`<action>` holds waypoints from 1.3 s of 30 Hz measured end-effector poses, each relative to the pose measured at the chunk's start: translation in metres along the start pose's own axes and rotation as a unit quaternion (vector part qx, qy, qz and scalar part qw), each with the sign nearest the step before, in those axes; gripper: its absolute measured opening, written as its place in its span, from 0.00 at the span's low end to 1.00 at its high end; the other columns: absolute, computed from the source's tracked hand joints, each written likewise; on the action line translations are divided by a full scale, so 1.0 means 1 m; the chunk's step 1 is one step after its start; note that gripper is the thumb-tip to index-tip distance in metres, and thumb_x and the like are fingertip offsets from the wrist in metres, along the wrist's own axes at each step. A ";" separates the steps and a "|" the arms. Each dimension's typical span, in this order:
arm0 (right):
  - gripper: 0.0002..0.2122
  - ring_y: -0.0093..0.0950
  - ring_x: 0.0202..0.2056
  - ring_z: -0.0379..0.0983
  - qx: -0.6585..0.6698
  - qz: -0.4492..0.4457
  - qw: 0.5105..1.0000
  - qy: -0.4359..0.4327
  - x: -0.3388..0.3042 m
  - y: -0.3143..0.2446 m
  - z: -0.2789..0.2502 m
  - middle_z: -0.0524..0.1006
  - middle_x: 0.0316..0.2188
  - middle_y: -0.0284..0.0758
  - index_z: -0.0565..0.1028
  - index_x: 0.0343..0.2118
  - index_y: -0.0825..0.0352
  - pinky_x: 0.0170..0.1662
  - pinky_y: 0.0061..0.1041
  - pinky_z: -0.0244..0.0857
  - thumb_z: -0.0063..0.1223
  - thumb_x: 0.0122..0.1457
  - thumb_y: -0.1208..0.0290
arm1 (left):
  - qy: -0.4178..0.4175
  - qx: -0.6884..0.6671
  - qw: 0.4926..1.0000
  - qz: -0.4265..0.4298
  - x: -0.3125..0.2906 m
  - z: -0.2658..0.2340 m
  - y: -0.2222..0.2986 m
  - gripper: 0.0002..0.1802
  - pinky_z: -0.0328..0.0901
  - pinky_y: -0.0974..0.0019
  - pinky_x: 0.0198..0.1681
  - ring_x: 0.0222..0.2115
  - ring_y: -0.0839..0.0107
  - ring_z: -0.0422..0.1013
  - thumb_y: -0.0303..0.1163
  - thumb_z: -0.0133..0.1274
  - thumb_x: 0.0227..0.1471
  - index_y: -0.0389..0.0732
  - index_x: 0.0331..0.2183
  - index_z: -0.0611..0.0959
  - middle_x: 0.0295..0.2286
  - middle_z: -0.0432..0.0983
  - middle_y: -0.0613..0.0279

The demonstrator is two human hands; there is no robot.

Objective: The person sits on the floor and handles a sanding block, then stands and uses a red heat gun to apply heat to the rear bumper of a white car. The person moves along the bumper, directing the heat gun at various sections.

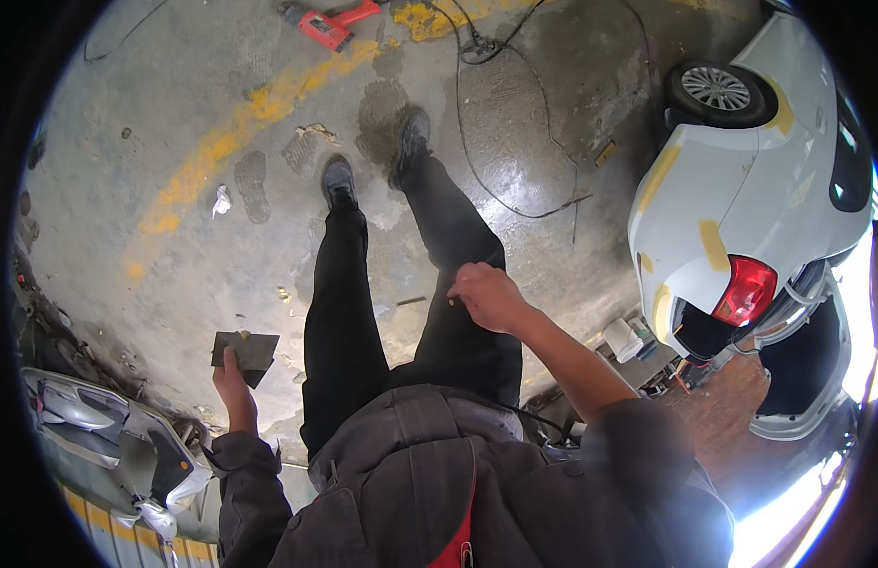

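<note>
My left hand is closed on dark, thin, flat putty scrapers, which seem to overlap, with the thumb pressed over them. A small yellowish dab shows at their upper edge. Above my right thigh, my right hand has its fingers curled in. A tiny yellowish spot shows by its fingertips, and whatever it may hold is hidden. To my right stands a white car with yellowish filler patches on its rear body, around the red tail light.
A red power tool lies on the concrete floor at the far side. A dark cable loops ahead of my right foot. Removed car parts are piled at my left. A white container stands near the car's rear.
</note>
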State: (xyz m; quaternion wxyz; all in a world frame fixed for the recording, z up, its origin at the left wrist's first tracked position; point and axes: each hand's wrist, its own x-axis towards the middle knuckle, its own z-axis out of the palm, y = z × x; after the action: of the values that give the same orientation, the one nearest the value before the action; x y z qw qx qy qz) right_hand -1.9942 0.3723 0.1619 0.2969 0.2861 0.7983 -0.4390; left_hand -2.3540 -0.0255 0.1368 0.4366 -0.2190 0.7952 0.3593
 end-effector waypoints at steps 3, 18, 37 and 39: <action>0.05 0.32 0.41 0.70 -0.063 -0.006 0.998 -0.018 0.000 -0.013 -0.006 0.73 0.35 0.29 0.82 0.31 0.55 0.42 0.34 0.66 0.58 0.51 0.72 | 0.006 -0.005 1.000 0.002 0.001 0.001 -0.002 0.22 0.69 0.66 0.40 0.36 0.72 0.75 0.40 0.49 0.65 0.28 0.46 0.79 0.38 0.80 0.58; 0.05 0.34 0.42 0.74 0.024 0.026 0.998 -0.059 0.019 -0.020 0.000 0.77 0.34 0.30 0.81 0.31 0.57 0.42 0.35 0.70 0.53 0.56 0.71 | 0.020 -0.009 1.000 -0.017 0.006 -0.005 -0.008 0.23 0.70 0.67 0.39 0.35 0.73 0.75 0.41 0.50 0.64 0.29 0.46 0.80 0.38 0.80 0.59; 0.05 0.24 0.31 0.77 0.422 0.210 0.882 0.003 0.028 -0.016 0.001 0.80 0.30 0.34 0.81 0.32 0.67 0.35 0.23 0.71 0.54 0.56 0.74 | 0.024 0.008 1.000 -0.014 0.010 -0.017 -0.014 0.22 0.67 0.70 0.34 0.30 0.77 0.72 0.43 0.51 0.64 0.30 0.42 0.82 0.32 0.79 0.64; 0.06 0.20 0.30 0.76 0.488 0.285 0.824 0.035 0.031 -0.019 -0.014 0.80 0.29 0.34 0.80 0.34 0.71 0.36 0.20 0.70 0.55 0.59 0.74 | 0.021 0.005 1.000 -0.012 0.011 -0.020 -0.014 0.22 0.68 0.69 0.36 0.32 0.76 0.73 0.43 0.51 0.64 0.30 0.43 0.81 0.34 0.79 0.62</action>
State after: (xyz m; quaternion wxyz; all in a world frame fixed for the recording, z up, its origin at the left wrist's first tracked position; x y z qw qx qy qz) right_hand -2.0314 0.3820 0.1561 0.2024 0.6237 0.3725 -0.6567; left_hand -2.3616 -0.0501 0.1293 0.4253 -0.2340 0.8033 0.3450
